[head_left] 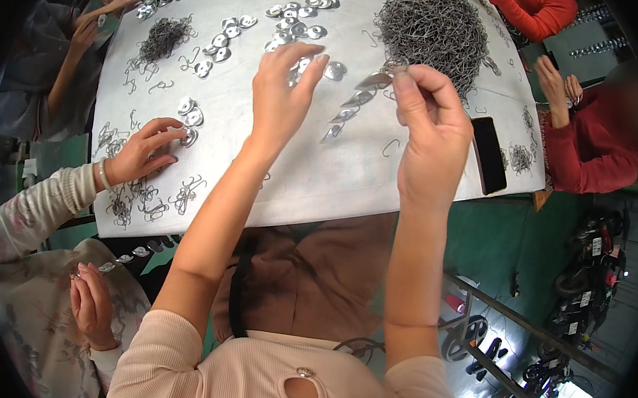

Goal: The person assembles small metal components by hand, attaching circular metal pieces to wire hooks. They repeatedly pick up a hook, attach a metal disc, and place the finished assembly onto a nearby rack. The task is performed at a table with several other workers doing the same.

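Observation:
My right hand is raised over the grey table and pinches the top of a hanging string of small shiny metal discs threaded on a wire. My left hand hovers beside it with fingers spread, its fingertips near loose metal discs on the table. A big pile of grey wire hooks lies just beyond my right hand.
A black phone lies at the table's right edge. At the left, another person's hand rests on discs and hooks. A smaller hook pile lies at far left. Others in red sit at the right.

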{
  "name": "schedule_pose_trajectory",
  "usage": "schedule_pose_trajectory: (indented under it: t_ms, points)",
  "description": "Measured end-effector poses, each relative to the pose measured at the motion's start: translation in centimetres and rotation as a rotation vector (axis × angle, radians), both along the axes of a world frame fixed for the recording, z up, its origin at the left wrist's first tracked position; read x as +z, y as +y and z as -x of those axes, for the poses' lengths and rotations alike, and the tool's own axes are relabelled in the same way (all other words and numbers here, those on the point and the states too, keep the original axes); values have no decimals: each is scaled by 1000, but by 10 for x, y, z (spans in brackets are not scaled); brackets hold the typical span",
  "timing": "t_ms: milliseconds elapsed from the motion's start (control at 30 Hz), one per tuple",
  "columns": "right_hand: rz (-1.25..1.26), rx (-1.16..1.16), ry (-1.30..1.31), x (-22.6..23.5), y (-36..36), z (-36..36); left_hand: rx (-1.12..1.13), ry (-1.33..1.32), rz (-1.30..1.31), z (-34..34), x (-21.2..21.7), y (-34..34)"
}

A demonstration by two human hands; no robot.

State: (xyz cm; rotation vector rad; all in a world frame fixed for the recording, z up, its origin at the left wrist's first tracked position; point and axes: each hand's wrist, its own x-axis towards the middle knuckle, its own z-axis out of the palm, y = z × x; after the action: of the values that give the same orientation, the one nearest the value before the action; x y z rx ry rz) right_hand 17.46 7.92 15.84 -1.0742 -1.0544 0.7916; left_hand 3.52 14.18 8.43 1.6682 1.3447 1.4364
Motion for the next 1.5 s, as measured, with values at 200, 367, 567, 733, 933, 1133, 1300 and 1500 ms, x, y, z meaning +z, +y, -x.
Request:
schedule_pose_trajectory:
  t_ms: [200,367,567,733,933,1133,1300,1500]
  points:
    - [22,54,64,4,-9,-16,111,862,183,-30,-57,67]
    - [-32,29,105,5,-13,-20,83,866,141,-49,-57,80]
    - [-50,-1,84,-6,-19,-18,-189,218,340,-35,-38,70]
    - [-83,-99,-71,-16,-23,-9,-378,-187,322,-24,47,1]
    - [-132,-213,-333,-13,-25,1,-337,-216,161,-14,81,-38]
    - [-134,-188,-383,-14,-21,2,-353,-192,112,-11,87,-41]
    - [-156,-174,-372,-9,-19,0,-348,-167,88,-9,89,-38]
    - [-192,-210,-416,-10,-16,-1,-332,-86,4,-5,89,-34]
